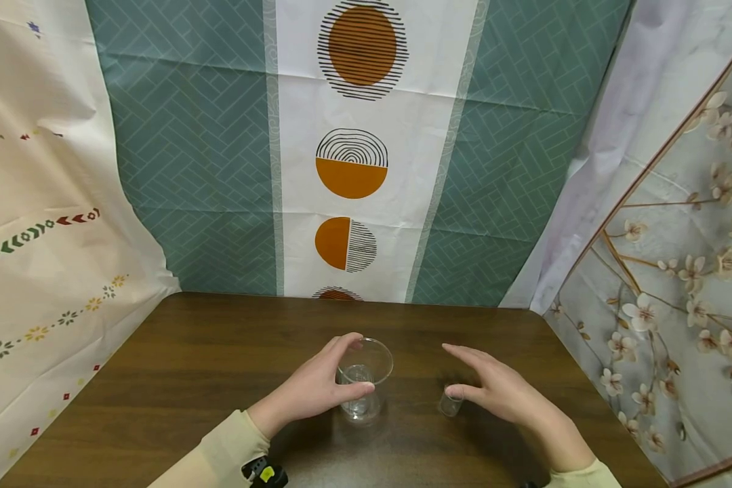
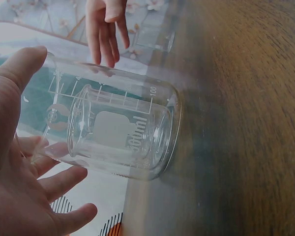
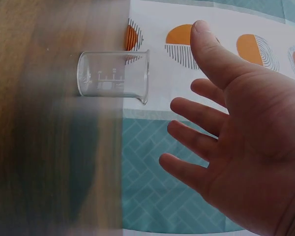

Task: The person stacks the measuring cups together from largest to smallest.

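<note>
A large clear glass beaker stands upright on the table, with a smaller glass beaker standing inside it. White graduations and lettering mark the glass in the left wrist view. My left hand is around the large beaker's upper part from the left, thumb on the near side and fingers on the far side, spread and loosely bent; firm contact is not evident. To the right stands a tiny glass beaker with a spout. Beside it my right hand is held with fingers extended, apart from the glass in the right wrist view.
The dark wooden table reaches back to a green and white patterned curtain. A cream cloth hangs along the left edge, and a floral cloth borders the right.
</note>
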Available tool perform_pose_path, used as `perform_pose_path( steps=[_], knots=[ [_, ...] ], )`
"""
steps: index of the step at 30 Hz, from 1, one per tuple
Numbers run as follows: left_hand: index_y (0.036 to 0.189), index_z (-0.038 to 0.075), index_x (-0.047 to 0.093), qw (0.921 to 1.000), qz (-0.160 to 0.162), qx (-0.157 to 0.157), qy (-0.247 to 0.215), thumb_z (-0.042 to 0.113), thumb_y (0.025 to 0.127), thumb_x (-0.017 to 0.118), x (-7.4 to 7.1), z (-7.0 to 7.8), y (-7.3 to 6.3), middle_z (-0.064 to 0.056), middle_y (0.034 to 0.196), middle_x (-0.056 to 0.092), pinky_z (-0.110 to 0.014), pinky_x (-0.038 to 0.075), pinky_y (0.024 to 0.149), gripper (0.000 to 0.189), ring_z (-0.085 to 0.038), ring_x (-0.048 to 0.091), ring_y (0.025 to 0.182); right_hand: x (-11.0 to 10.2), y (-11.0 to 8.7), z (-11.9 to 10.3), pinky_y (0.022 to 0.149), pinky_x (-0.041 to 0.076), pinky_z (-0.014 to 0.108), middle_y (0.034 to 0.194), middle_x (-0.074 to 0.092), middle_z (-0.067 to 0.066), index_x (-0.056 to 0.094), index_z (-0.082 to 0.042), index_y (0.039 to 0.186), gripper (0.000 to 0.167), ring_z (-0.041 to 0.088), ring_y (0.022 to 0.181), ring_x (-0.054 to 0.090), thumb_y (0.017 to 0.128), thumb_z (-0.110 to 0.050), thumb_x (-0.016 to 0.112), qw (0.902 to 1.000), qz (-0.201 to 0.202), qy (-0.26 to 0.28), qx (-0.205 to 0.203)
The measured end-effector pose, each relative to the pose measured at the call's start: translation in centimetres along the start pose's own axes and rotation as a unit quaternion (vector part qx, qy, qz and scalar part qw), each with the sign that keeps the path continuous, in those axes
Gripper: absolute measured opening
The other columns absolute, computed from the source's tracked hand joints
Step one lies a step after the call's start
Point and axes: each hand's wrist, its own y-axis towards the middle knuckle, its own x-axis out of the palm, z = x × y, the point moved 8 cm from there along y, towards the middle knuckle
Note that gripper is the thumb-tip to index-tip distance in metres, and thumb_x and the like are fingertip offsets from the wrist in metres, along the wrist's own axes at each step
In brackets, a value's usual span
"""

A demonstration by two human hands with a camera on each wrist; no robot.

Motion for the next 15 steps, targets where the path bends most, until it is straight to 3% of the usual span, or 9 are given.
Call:
perform_pose_path(
  steps=[15],
  knots=[
    [0.161, 0.019, 0.046, 1.0, 0.003, 0.005, 0.0, 0.059, 0.094, 0.084, -0.1, 0.1, 0.0, -0.004, 0.152, 0.055, -0.058, 0.053, 0.102, 0.087, -0.034, 0.063, 0.127, 1.0, -0.5, 1.1, 0.114, 0.045, 0.067, 0.162, 0.056, 0.014, 0.052, -0.013, 0.165, 0.081, 0.043, 0.148, 0.053, 0.1, -0.055, 0.078, 0.9997, -0.013, 0.012, 0.017]
  ],
)
